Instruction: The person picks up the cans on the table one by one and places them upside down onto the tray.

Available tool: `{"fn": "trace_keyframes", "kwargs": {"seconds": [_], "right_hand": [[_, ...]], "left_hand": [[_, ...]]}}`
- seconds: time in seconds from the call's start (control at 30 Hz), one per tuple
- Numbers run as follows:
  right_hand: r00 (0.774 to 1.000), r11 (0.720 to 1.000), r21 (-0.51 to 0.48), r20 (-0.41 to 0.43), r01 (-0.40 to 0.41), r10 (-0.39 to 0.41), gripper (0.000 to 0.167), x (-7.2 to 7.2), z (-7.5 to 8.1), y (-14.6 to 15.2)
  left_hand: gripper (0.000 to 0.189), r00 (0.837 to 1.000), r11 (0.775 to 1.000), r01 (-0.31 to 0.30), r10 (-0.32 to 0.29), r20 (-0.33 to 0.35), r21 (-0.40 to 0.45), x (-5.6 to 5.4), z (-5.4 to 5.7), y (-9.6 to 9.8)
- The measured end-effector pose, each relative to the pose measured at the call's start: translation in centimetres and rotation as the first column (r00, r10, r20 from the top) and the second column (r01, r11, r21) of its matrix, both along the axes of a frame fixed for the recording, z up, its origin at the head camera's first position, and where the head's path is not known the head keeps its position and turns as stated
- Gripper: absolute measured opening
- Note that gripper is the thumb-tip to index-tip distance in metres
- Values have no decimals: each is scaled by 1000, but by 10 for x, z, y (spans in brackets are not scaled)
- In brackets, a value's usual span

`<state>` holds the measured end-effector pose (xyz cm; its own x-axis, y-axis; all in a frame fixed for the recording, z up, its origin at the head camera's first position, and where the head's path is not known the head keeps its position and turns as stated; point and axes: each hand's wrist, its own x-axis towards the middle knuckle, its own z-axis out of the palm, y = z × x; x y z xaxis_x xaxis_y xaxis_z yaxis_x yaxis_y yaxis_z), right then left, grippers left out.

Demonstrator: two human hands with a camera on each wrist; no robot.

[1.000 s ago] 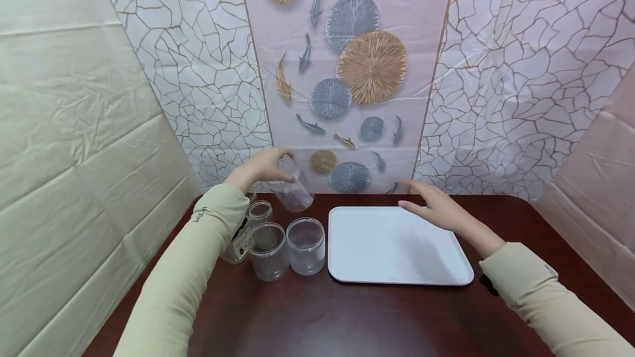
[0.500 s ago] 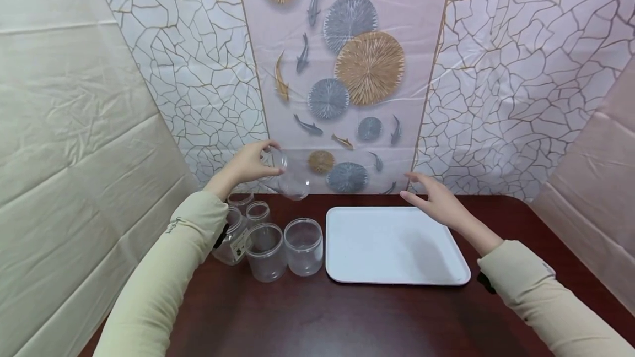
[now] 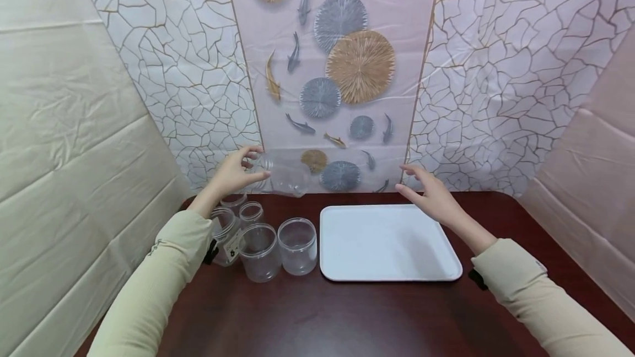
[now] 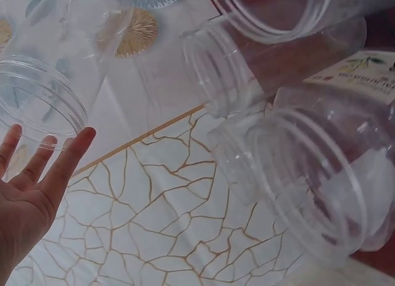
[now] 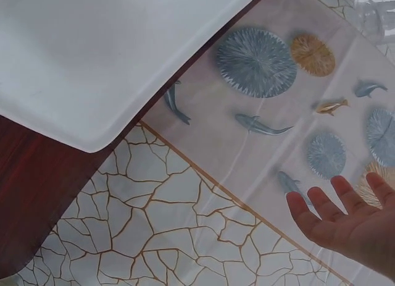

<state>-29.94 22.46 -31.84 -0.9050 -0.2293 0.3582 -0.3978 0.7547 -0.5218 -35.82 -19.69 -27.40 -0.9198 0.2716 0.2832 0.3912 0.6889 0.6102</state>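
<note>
My left hand (image 3: 233,172) holds a clear plastic jar (image 3: 290,179) by its mouth, in the air behind the other jars. The jar lies tilted nearly sideways, its base pointing right. In the left wrist view, fingertips of the left hand (image 4: 37,193) touch the ringed rim of this jar (image 4: 68,97); the thumb is hidden there. My right hand (image 3: 431,197) hovers above the back right part of a white tray (image 3: 387,247), fingers spread and nothing in it. The right wrist view shows the right hand (image 5: 349,227) with its fingers slightly bent.
Two wide clear jars, a left one (image 3: 260,263) and a right one (image 3: 297,255), stand left of the tray. Behind them are a small jar (image 3: 251,215), a labelled jar (image 3: 227,244) and another jar (image 3: 233,200). A patterned cloth (image 3: 317,142) hangs behind the dark table (image 3: 317,318).
My left hand has shifted left with the jar, which has tipped closer to horizontal. More of the jars beneath the arm now show. My right hand stays open over the tray, nearly still.
</note>
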Motion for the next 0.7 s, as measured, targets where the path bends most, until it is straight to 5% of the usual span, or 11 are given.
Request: {"fn": "trace_keyframes", "kwargs": {"seconds": [0.7], "right_hand": [[997, 988, -138, -44, -66, 60, 55, 13, 7, -23]], "left_hand": [[57, 993, 964, 111, -97, -67, 243, 16, -14, 6]]}}
